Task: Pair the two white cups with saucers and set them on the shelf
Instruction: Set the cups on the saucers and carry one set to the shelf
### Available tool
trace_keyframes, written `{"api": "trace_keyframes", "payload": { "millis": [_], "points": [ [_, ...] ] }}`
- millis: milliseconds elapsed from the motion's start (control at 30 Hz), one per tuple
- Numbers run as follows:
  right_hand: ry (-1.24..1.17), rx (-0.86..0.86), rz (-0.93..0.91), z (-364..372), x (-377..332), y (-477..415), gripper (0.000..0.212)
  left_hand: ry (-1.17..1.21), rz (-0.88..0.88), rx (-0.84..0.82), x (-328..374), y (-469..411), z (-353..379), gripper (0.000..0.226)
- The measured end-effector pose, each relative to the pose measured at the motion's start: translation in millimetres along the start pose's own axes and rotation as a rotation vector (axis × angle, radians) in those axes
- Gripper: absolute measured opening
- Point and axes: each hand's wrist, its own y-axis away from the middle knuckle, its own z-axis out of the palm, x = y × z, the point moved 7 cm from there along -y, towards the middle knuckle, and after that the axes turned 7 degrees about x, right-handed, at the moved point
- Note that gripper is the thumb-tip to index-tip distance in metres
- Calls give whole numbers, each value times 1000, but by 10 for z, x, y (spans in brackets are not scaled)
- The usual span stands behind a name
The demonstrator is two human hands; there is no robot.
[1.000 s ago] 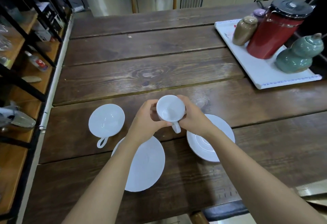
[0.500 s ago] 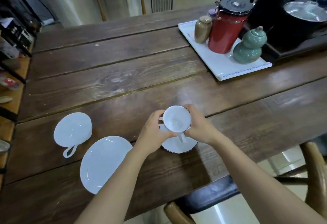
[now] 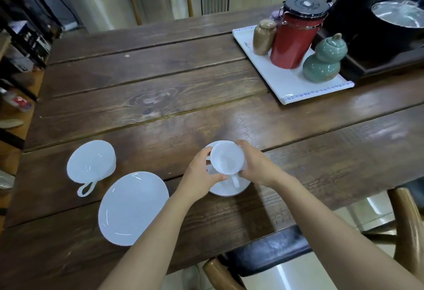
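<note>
I have the left hand [image 3: 202,175] and right hand [image 3: 258,167] both closed round one white cup [image 3: 227,160] over its saucer [image 3: 229,190]; second cup [image 3: 91,163] and bare saucer [image 3: 133,208] lie left, near the table [image 3: 183,88] edge.

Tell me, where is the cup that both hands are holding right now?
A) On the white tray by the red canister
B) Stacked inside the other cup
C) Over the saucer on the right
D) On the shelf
C: the left hand and right hand hold the cup over the right saucer.
</note>
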Motion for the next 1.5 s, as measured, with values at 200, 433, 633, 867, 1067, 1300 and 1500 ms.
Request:
{"api": "trace_keyframes", "payload": {
  "millis": [200, 433, 633, 867, 1067, 1300, 1500],
  "points": [
    [386, 22, 69, -435, -37, -153, 62, -256, -23, -93, 1, -40, -323, 68],
    [207, 193, -122, -254, -801, -430, 50, -393, -1, 240, -10, 87, -1320, 67],
    [179, -90, -229, 806, -1388, -656, 88, -419, -21, 444, -370, 330, -2140, 93],
    [89, -305, -214, 1740, -1809, -810, 125, -293, -218, 397, -1130, 453, -2717, 126],
    [19, -364, -183, 2139, -1991, -906, 132, -7, -330, 251, -1579, 371, -2748, 129],
    [-216, -343, -225, 2203, -2150, -890, 89, 304, -216, 116, -1561, 267, -2632, 86],
    [-222, -310, -405, 2157, -2365, -864, 53, 324, -159, 138, -1487, 290, -2638, 76]
  ]
}}
